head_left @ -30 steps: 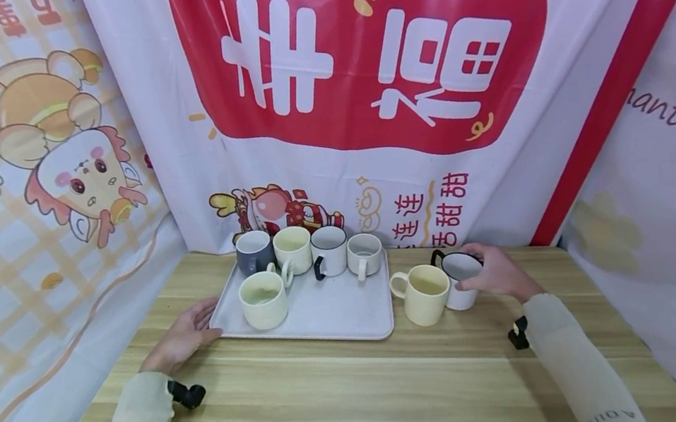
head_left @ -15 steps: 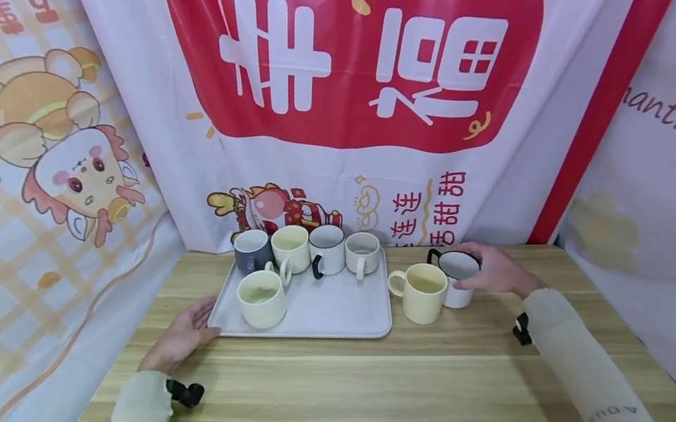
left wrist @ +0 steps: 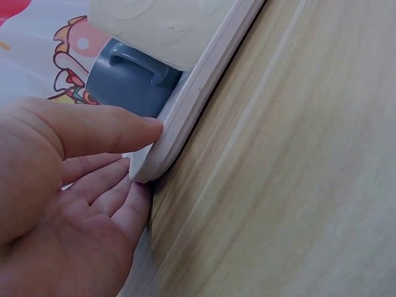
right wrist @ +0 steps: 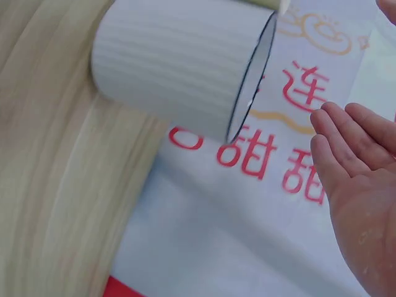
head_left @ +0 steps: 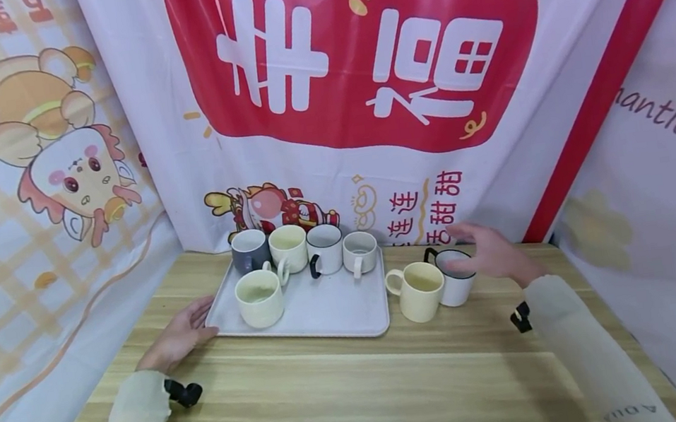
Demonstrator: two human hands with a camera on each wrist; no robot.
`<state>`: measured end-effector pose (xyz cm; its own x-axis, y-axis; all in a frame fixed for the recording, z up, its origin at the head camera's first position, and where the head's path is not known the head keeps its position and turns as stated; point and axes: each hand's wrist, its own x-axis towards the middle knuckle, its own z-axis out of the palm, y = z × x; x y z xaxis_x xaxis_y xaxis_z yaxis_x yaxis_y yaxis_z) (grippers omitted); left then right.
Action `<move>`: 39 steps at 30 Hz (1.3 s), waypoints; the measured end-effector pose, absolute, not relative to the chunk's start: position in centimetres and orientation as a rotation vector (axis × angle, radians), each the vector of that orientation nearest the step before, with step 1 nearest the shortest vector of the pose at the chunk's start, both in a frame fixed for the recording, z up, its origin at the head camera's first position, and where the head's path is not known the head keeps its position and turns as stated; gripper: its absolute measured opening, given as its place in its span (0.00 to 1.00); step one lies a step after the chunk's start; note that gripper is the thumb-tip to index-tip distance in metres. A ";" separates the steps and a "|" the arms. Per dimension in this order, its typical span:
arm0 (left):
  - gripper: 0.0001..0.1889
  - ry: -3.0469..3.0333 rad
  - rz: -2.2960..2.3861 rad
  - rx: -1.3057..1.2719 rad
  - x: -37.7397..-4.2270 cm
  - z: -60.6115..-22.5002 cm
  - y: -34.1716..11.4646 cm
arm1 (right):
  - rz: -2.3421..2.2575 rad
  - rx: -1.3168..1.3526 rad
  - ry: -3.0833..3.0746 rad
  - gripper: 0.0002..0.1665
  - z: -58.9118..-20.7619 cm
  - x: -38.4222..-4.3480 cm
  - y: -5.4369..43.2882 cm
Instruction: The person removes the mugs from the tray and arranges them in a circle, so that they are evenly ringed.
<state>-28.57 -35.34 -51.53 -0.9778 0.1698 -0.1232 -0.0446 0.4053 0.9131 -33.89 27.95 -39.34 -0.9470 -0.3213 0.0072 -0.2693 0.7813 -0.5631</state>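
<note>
My left hand (head_left: 178,337) is at the left front corner of a pale rectangular tray (head_left: 332,315). Its thumb (left wrist: 133,129) touches the rim, while straight fingers (left wrist: 114,195) rest against the outer edge. On the tray stand a dark grey-blue mug (head_left: 249,246), two cream mugs (head_left: 289,251) (head_left: 259,300), a white mug with black rim and handle (head_left: 326,252), and a small off-white cup (head_left: 360,249). Just above another black-rimmed white mug (right wrist: 173,59), right of the tray, my right hand (head_left: 494,254) hovers with fingers extended, apart from the mug in the right wrist view.
A pale yellow mug (head_left: 418,294) stands between the tray and the black-rimmed mug, close against the latter. Behind the wooden table (head_left: 350,402) hangs a white and red printed cloth (head_left: 359,130). Another patterned cloth (head_left: 20,281) borders the left side.
My right hand has let go of the black-rimmed white mug and lifted slightly above it, its fingers spreading. The left hand stays at the tray corner. The head view has shifted a little.
</note>
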 end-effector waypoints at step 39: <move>0.45 2.467 1.619 0.133 -28.2 -51.5 -35.3 | -0.949 -1.042 2.775 0.53 -41.3 -32.8 6.0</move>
